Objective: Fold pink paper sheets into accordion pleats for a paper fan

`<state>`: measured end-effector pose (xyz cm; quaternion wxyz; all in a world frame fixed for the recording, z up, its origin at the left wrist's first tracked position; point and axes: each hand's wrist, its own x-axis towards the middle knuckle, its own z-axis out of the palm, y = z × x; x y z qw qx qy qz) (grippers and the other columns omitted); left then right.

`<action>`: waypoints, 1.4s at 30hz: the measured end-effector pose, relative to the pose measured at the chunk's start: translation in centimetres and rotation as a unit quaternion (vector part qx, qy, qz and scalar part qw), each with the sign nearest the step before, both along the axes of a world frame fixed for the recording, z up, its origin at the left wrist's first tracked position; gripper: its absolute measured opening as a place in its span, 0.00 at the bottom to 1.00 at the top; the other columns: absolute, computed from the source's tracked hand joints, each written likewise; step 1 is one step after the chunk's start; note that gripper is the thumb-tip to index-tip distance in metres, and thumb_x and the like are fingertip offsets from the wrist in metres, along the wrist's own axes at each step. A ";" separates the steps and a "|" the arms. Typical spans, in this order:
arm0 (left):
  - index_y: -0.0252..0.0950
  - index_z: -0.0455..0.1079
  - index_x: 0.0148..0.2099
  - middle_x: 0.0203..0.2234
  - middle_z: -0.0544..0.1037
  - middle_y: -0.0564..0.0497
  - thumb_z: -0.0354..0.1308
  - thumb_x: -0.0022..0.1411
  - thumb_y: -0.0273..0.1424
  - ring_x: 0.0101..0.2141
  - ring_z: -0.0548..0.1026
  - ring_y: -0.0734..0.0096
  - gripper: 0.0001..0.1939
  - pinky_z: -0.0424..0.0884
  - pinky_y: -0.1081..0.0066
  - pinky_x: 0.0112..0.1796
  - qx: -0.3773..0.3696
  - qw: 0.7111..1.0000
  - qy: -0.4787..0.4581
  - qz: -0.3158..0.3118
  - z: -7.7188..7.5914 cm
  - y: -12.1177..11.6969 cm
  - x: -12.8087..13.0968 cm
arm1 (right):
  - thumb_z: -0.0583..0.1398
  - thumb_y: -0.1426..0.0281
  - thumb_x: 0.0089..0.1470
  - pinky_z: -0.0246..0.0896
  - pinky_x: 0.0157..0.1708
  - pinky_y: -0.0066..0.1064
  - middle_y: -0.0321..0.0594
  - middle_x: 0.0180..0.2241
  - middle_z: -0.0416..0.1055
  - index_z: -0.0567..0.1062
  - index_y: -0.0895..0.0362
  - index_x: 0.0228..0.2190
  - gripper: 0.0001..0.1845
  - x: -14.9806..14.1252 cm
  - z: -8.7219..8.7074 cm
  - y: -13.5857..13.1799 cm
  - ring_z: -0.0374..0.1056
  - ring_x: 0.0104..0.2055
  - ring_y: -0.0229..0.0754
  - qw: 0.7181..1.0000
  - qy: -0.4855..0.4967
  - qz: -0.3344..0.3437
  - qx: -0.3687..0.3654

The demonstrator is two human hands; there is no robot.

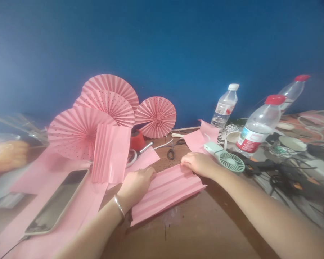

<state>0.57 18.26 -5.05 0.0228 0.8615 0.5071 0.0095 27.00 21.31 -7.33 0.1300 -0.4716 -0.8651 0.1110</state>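
A sheet of pink paper (169,192) with several lengthwise folds lies on the brown table in front of me. My left hand (138,183), below a silver bangle (119,206), grips its far left corner. At the far right corner my right hand (198,163) pinches the same edge; the fingertips partly hide the paper there. Another pleated pink sheet (112,153) leans to the left of my left hand. Behind it stand round pink paper fans (156,117), some with rows of small holes.
A phone (59,201) rests on pink paper at left, near another person's hand (9,156). Scissors (171,154) lie beyond the folded sheet. A mint handheld fan (230,161), water bottles (259,126) and tangled black cables (288,180) crowd the right side. A blue wall rises behind.
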 end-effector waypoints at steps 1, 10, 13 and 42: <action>0.38 0.64 0.34 0.24 0.73 0.52 0.40 0.64 0.34 0.26 0.71 0.68 0.13 0.59 0.72 0.27 0.004 1.000 0.006 0.002 0.0 0.0 0.0 | 0.50 0.68 0.56 0.52 0.31 0.27 0.37 0.27 0.71 0.72 0.55 0.25 0.14 0.2 0.0 0.1 0.64 0.33 0.39 1.000 0.011 0.001 -0.009; 0.37 0.64 0.35 0.23 0.73 0.53 0.41 0.64 0.32 0.24 0.71 0.69 0.11 0.59 0.73 0.26 0.046 0.998 0.023 -0.037 -0.1 0.2 -0.4 | 0.50 0.68 0.57 0.54 0.40 0.33 0.40 0.33 0.71 0.72 0.57 0.33 0.12 -1.0 1.6 -1.3 0.63 0.38 0.41 0.987 0.105 -0.052 0.108; 0.36 0.64 0.34 0.24 0.72 0.52 0.42 0.63 0.30 0.25 0.70 0.69 0.10 0.60 0.72 0.27 0.088 0.992 0.023 -0.091 -0.4 -0.1 -0.2 | 0.55 0.66 0.53 0.54 0.42 0.36 0.42 0.38 0.71 0.70 0.56 0.40 0.12 -2.7 1.6 -2.2 0.62 0.42 0.43 0.992 0.074 0.051 0.085; 0.36 0.68 0.36 0.31 0.70 0.50 0.44 0.62 0.27 0.36 0.68 0.70 0.11 0.65 0.69 0.39 -0.006 0.987 -0.098 -0.124 -0.5 0.0 0.1 | 0.55 0.73 0.53 0.56 0.37 0.28 0.37 0.32 0.70 0.74 0.56 0.31 0.07 -3.0 0.9 -2.7 0.63 0.38 0.38 0.993 0.062 0.096 -0.001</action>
